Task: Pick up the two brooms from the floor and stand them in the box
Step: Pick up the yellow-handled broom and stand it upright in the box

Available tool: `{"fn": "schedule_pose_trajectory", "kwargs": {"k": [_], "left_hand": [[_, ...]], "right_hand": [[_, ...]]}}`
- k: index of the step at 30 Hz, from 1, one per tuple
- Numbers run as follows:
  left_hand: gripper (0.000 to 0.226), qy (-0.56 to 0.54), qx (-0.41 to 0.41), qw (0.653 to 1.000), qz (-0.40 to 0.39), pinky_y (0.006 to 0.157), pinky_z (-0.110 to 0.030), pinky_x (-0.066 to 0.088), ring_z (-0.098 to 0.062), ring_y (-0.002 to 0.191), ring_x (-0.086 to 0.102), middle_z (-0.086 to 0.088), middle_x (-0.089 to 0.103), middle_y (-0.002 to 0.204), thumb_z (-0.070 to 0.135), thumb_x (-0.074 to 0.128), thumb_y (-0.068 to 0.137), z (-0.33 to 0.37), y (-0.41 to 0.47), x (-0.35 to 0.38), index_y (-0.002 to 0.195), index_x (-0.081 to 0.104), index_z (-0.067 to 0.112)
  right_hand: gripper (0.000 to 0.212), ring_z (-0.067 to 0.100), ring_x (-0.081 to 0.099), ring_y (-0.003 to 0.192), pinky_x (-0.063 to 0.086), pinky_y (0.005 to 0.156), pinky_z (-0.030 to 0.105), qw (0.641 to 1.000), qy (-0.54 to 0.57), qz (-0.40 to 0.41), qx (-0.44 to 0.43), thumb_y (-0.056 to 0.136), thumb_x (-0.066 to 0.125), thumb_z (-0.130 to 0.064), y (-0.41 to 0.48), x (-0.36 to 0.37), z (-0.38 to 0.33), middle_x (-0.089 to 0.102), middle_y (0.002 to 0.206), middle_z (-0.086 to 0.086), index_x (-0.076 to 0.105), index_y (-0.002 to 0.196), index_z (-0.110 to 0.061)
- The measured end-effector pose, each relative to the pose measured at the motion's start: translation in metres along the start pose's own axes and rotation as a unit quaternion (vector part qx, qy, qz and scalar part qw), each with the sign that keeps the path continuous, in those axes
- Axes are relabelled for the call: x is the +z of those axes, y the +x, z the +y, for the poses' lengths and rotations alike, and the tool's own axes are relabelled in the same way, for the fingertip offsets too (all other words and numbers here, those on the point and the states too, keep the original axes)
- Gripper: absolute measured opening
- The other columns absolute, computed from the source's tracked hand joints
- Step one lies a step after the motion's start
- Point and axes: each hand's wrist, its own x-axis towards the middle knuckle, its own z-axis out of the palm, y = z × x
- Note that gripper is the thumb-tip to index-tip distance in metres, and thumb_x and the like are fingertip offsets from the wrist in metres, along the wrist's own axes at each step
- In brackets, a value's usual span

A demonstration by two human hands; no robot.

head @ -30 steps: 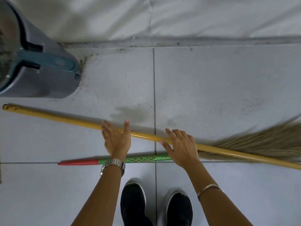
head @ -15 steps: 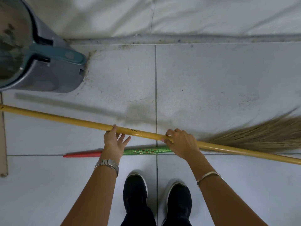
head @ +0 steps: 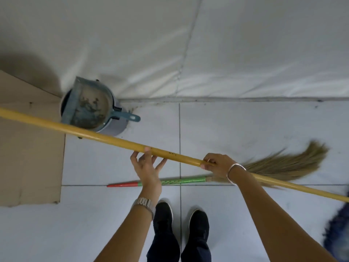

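A long yellow-handled broom (head: 105,138) is off the floor and slants from upper left to lower right. Its dark blue fuzzy head (head: 337,233) shows at the right edge. My right hand (head: 217,164) is closed around the handle. My left hand (head: 147,167) cups it from below, thumb on top and fingers loosely spread. The second broom, a straw one with a green and red handle (head: 181,181) and tan bristles (head: 287,162), lies flat on the tiles just beyond my feet. The cardboard box (head: 28,148) stands at the left, and the yellow handle's far end passes over it.
A grey bin (head: 117,129) holding a dirty blue dustpan (head: 88,108) stands against the white wall (head: 226,44), right beside the box. My black shoes (head: 181,220) are on the tiled floor (head: 245,129) near the straw broom's handle.
The yellow-handled broom has come up off the floor in both hands. My view has risen and pulled back, so the box, the whole bin and the wall now show. The straw broom has not moved.
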Motion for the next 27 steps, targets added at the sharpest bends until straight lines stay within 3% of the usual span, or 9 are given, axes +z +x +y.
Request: {"fn": "schedule_pose_trajectory", "kwargs": {"k": [8, 11, 14, 16, 19, 25, 27], "left_hand": [[0.019, 0.002, 0.134, 0.979, -0.156, 0.07, -0.045, 0.06, -0.024, 0.098, 0.063, -0.008, 0.055, 0.104, 0.02, 0.057, 0.091, 0.129, -0.089, 0.111, 0.105, 0.047, 0.028], [0.019, 0.004, 0.161, 0.967, -0.195, 0.065, -0.04, 0.06, -0.023, 0.095, 0.064, -0.013, 0.053, 0.104, 0.022, 0.059, 0.089, 0.173, -0.135, 0.147, 0.103, 0.047, 0.025], [0.02, 0.02, 0.185, 0.951, -0.247, 0.064, -0.039, 0.06, -0.027, 0.095, 0.064, -0.013, 0.05, 0.101, 0.023, 0.058, 0.09, 0.205, -0.182, 0.181, 0.106, 0.046, 0.021], [0.021, 0.038, 0.212, 0.934, -0.284, 0.066, -0.041, 0.06, -0.03, 0.096, 0.063, -0.011, 0.049, 0.099, 0.024, 0.057, 0.091, 0.227, -0.222, 0.205, 0.107, 0.046, 0.019], [0.014, 0.062, 0.254, 0.898, -0.355, 0.068, -0.044, 0.06, -0.029, 0.095, 0.061, -0.004, 0.049, 0.094, 0.025, 0.057, 0.09, 0.255, -0.285, 0.235, 0.1, 0.047, 0.024], [0.023, 0.105, 0.326, 0.829, -0.443, 0.066, -0.047, 0.06, -0.016, 0.084, 0.064, 0.008, 0.055, 0.088, 0.031, 0.061, 0.087, 0.308, -0.409, 0.282, 0.106, 0.051, 0.022], [0.022, 0.121, 0.358, 0.799, -0.467, 0.065, -0.049, 0.06, -0.018, 0.082, 0.065, 0.009, 0.055, 0.085, 0.031, 0.061, 0.087, 0.331, -0.447, 0.293, 0.105, 0.051, 0.024]], "right_hand": [[0.02, 0.017, 0.054, 0.08, 0.037, 0.063, 0.023, 0.982, 0.094, 0.151, -0.062, 0.083, 0.057, -0.042, -0.105, -0.125, -0.046, 0.057, 0.075, -0.014, 0.061, 0.097, -0.027], [0.017, 0.018, 0.056, 0.088, 0.04, 0.075, 0.028, 0.97, 0.131, 0.187, -0.078, 0.082, 0.059, -0.04, -0.15, -0.165, -0.06, 0.062, 0.091, -0.003, 0.062, 0.094, -0.027], [0.013, 0.026, 0.061, 0.091, 0.048, 0.085, 0.04, 0.955, 0.175, 0.214, -0.105, 0.082, 0.063, -0.032, -0.198, -0.198, -0.065, 0.065, 0.093, 0.006, 0.063, 0.09, -0.022], [0.012, 0.028, 0.061, 0.085, 0.05, 0.085, 0.044, 0.94, 0.213, 0.232, -0.13, 0.081, 0.065, -0.024, -0.237, -0.222, -0.066, 0.065, 0.088, 0.013, 0.065, 0.089, -0.015], [0.007, 0.027, 0.06, 0.084, 0.05, 0.077, 0.041, 0.917, 0.261, 0.259, -0.156, 0.081, 0.065, -0.014, -0.298, -0.252, -0.061, 0.064, 0.086, 0.015, 0.067, 0.087, -0.012], [0.019, 0.021, 0.068, 0.091, 0.055, 0.083, 0.032, 0.87, 0.35, 0.294, -0.185, 0.082, 0.062, -0.016, -0.405, -0.295, -0.058, 0.07, 0.093, 0.011, 0.067, 0.099, -0.008], [0.021, 0.019, 0.069, 0.092, 0.057, 0.081, 0.029, 0.853, 0.368, 0.304, -0.208, 0.083, 0.061, -0.017, -0.438, -0.306, -0.067, 0.071, 0.094, 0.01, 0.067, 0.102, -0.009]]}}
